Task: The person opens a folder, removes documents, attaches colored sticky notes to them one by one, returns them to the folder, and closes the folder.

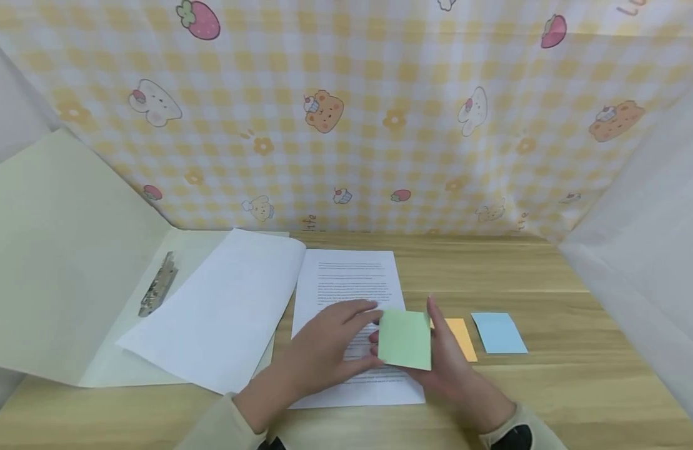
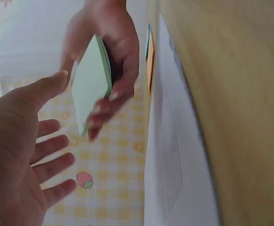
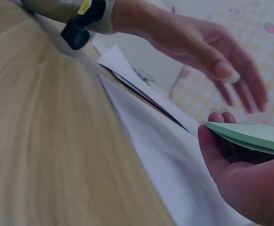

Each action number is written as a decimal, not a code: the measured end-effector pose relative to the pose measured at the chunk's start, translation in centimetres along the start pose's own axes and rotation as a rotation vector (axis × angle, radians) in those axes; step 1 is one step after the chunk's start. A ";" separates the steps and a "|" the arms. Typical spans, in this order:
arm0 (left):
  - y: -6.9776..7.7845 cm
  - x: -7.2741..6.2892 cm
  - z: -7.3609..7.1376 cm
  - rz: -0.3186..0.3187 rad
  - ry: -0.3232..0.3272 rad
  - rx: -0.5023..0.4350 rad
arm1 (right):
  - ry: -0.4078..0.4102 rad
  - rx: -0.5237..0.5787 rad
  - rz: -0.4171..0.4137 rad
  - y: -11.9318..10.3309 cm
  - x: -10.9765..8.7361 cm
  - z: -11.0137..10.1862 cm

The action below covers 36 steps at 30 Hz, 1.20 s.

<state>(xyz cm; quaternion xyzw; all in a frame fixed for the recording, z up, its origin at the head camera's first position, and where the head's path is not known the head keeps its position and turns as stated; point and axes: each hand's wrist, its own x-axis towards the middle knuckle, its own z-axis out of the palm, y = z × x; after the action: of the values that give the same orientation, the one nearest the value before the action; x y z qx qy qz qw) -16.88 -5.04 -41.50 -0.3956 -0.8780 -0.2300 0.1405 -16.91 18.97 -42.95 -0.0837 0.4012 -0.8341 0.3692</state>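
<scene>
A pad of green sticky notes rests in my right hand, whose fingers curl round its underside and edges. In the right wrist view the green pad shows its layered edge above the palm. To its left hovers my left hand, fingers parted and holding nothing. The left wrist view shows the left hand apart from the pad, its thumb close to the other hand. Below both hands lies a printed sheet, partly covered by them. An orange sticky pad is half hidden behind the right hand.
Blue sticky notes lie on the wooden table at the right. On the left stands an open folder with a metal clip and white pages turned over it. A checked cloth hangs behind.
</scene>
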 end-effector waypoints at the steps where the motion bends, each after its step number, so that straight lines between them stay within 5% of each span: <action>1: 0.2 0.0 0.2 0.033 0.015 -0.006 | 0.029 -0.019 0.009 0.4 0.2 0.2; 4: 0.6 -0.1 1.1 0.107 0.026 -0.010 | 0.077 -0.041 0.005 1.5 0.8 0.6; 7: 0.9 -0.2 1.8 0.133 0.009 -0.019 | 0.032 -0.008 -0.017 2.4 1.2 0.6; 15: 0.9 -0.4 2.0 0.110 -0.038 0.009 | -0.077 -0.016 -0.030 3.4 1.2 0.3; 23: 0.9 -0.5 1.8 0.120 -0.043 0.037 | -0.020 -0.121 -0.021 3.6 1.3 0.5; 36: 1.0 -0.7 2.3 0.097 -0.099 0.062 | 0.011 -0.137 -0.006 3.8 1.6 0.4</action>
<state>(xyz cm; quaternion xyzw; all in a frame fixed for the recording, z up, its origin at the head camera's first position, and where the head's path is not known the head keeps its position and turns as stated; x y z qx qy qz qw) -15.85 -3.76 -43.45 -0.4441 -0.8703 -0.1759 0.1199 -15.76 16.11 -45.65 -0.1053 0.4590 -0.8062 0.3581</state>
